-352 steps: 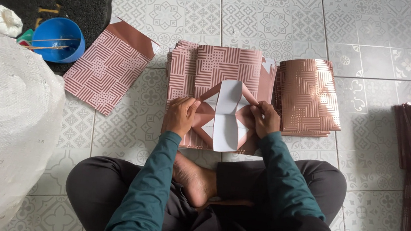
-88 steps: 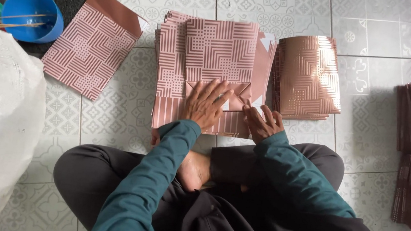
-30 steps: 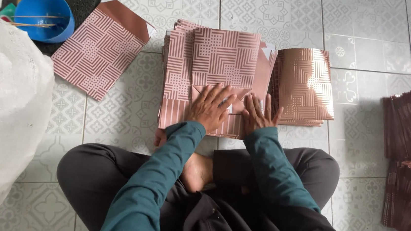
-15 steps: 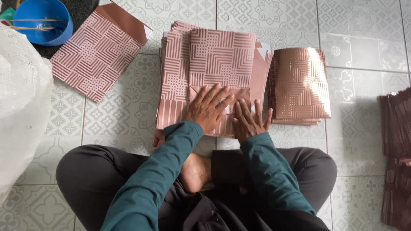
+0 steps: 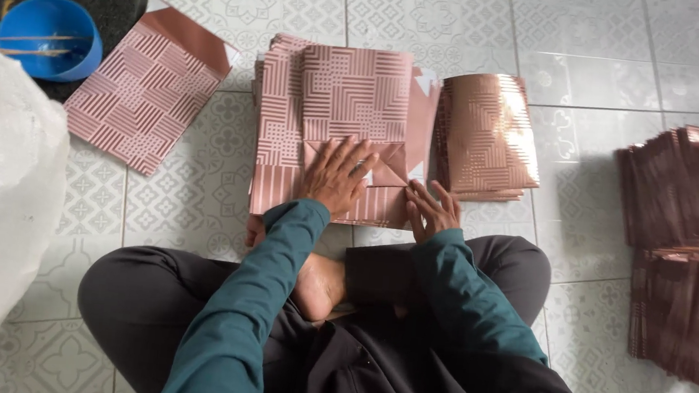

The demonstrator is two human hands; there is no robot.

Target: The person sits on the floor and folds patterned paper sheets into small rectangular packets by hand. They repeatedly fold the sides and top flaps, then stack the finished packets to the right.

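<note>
Rose-gold patterned paper bag lies on the stack right in front of the crossed legs; left hand and right hand press flat on its folded bottom, fingers spread, gripping nothing.

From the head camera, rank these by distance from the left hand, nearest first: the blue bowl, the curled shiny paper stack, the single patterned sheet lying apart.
From the left hand:
1. Curled shiny paper stack, just to its right.
2. Single patterned sheet, to its left on the tiles.
3. Blue bowl, far left, by the dark mat.
</note>
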